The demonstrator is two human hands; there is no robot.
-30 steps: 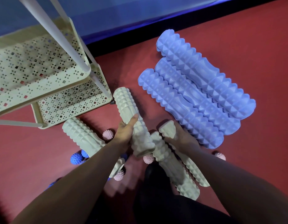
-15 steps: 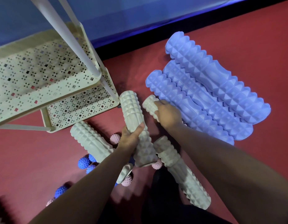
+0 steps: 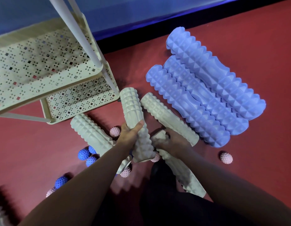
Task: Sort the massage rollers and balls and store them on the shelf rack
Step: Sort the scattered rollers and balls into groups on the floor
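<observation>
My left hand (image 3: 130, 135) grips a grey-green foam roller (image 3: 135, 115) around its middle, holding it off the red floor. My right hand (image 3: 172, 141) grips the upper end of another grey-green roller (image 3: 182, 173) that lies toward my legs. A third grey-green roller (image 3: 167, 118) lies beside three purple rollers (image 3: 206, 97) set side by side on the right. A fourth grey-green roller (image 3: 90, 132) lies on the left, partly under my left arm. The cream perforated shelf rack (image 3: 43, 67) stands at the upper left.
Blue spiky balls (image 3: 83, 154) and pink spiky balls (image 3: 115, 131) lie scattered on the floor near my left arm. One pink ball (image 3: 226, 158) sits alone on the right. A blue wall with a black base runs along the back.
My right hand set one grey-green roller down next to the purple rollers, then moved back toward me and took hold of another one. My left hand kept its roller.
</observation>
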